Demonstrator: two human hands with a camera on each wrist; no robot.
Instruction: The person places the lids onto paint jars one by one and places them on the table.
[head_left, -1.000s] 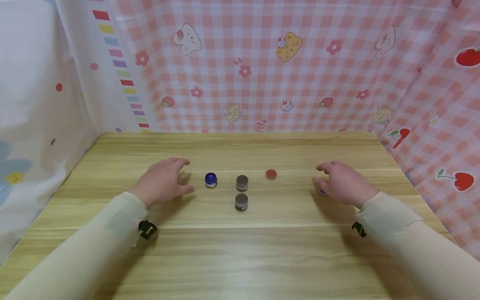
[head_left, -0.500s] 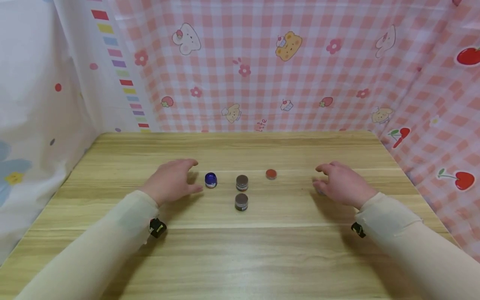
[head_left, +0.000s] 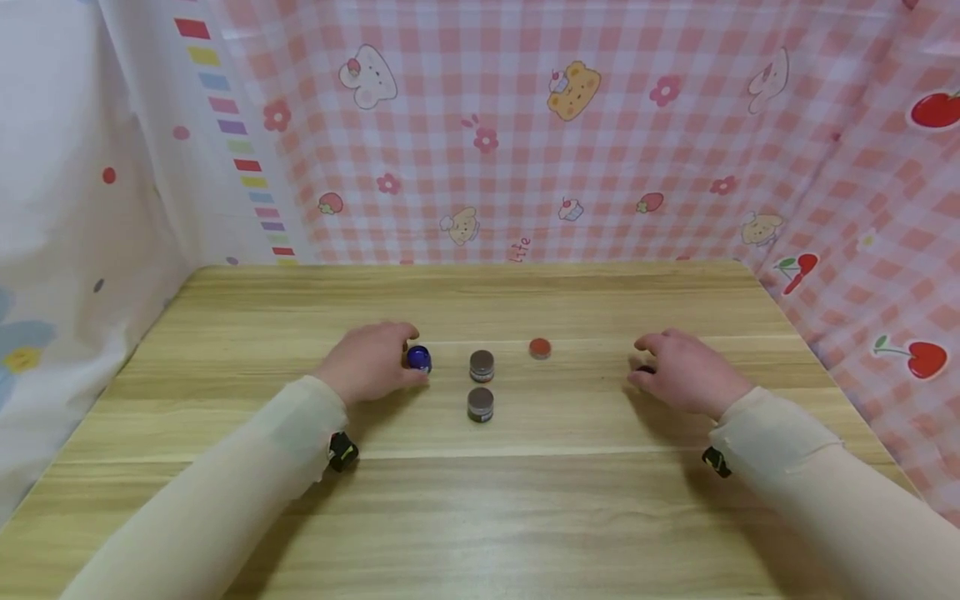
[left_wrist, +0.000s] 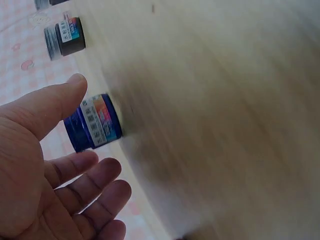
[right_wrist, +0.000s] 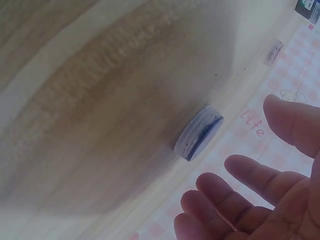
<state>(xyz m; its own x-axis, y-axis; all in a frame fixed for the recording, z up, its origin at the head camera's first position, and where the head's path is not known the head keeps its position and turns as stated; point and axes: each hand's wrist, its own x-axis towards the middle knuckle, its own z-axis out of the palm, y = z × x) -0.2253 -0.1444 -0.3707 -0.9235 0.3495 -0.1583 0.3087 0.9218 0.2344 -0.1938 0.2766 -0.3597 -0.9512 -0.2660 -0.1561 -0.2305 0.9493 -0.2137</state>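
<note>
Wood-grain tabletop [head_left: 480, 508] lies beneath both hands. Left hand [head_left: 367, 364] and right hand [head_left: 690, 371]: thumb and fingers apart. Blue jar [left_wrist: 93, 124]: upright, between left-hand digits. Round cap [right_wrist: 199, 132]: on tabletop, near right-hand fingers.

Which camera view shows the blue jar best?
The left wrist view: the blue jar appears large there, with its label facing the camera. The head view shows it small, beside the left hand; the right wrist view doesn't show it.

one blue jar [head_left: 419, 359], two dark jars [head_left: 482, 367] [head_left: 480, 405]: jars, three. one red lid [head_left: 540, 348], one blue-and-clear lid [right_wrist: 198, 133]: lids, two. hands [head_left: 369, 362] [head_left: 692, 373], two.
</note>
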